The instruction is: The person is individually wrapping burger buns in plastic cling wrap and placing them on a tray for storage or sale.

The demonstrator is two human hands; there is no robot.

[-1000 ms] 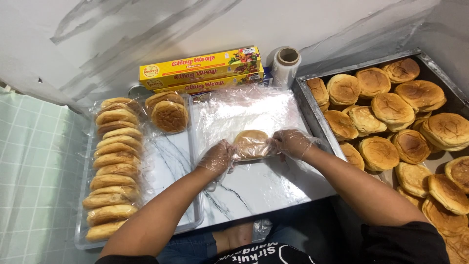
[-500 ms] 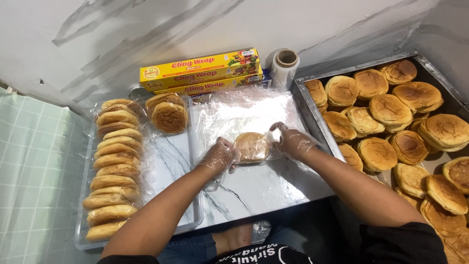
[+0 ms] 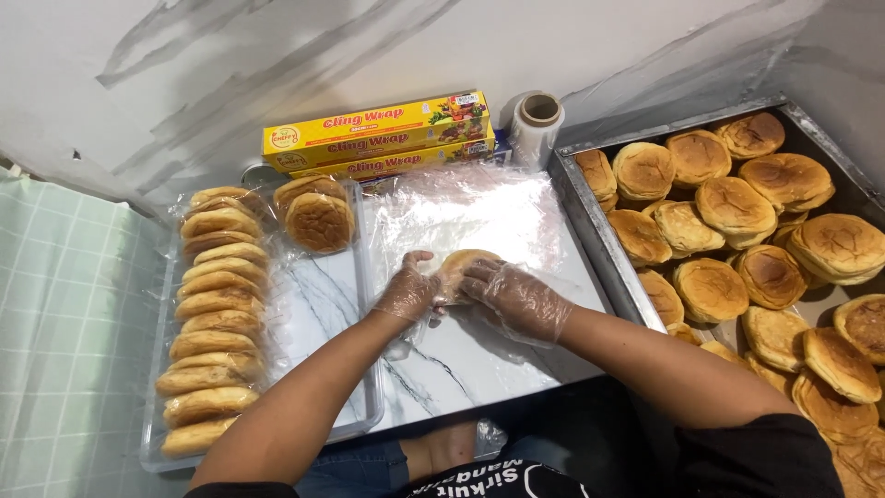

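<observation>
A round golden bun [image 3: 466, 265] lies on a sheet of clear cling film [image 3: 479, 217] spread over the marble-patterned board [image 3: 461, 360]. My left hand [image 3: 408, 293], in a thin plastic glove, presses against the bun's left side. My right hand [image 3: 516, 300], gloved too, lies over the bun's right and front side, with film gathered under the fingers. Both hands hold the bun between them.
A clear tray [image 3: 355, 420] at the left holds a row of several wrapped buns [image 3: 210, 327] and two more [image 3: 318, 217] at the back. A metal tray [image 3: 604, 244] at the right is full of unwrapped buns [image 3: 737, 240]. Yellow cling film boxes [image 3: 373, 134] and a film roll [image 3: 537, 124] stand at the wall.
My right hand has come from the bun's right side over onto its top and front. The left hand stays pressed against the bun's left side.
</observation>
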